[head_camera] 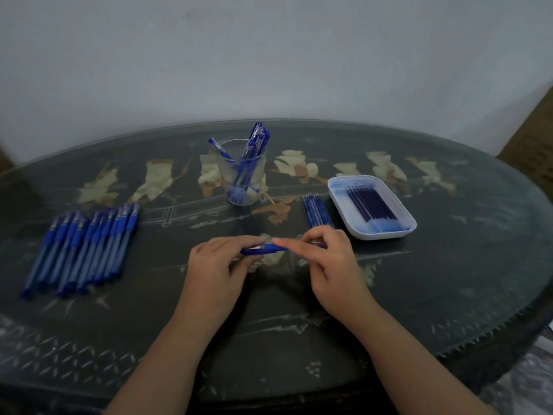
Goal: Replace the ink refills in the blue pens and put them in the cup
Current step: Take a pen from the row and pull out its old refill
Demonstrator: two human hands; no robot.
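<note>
A blue pen (pixel 264 249) lies level between both hands above the middle of the table. My left hand (pixel 220 265) grips its left end. My right hand (pixel 321 256) pinches its right part with thumb and fingers. Behind them stands a clear glass cup (pixel 241 172) holding several blue pens. A row of several blue pens (pixel 86 245) lies on the table at the left. A white tray (pixel 372 208) with dark blue refills sits at the right. A small bunch of loose refills (pixel 317 211) lies just left of the tray.
The dark oval table (pixel 463 265) has a glass top and a painted pattern. Its front edge runs under my forearms. A pale wall rises behind the table.
</note>
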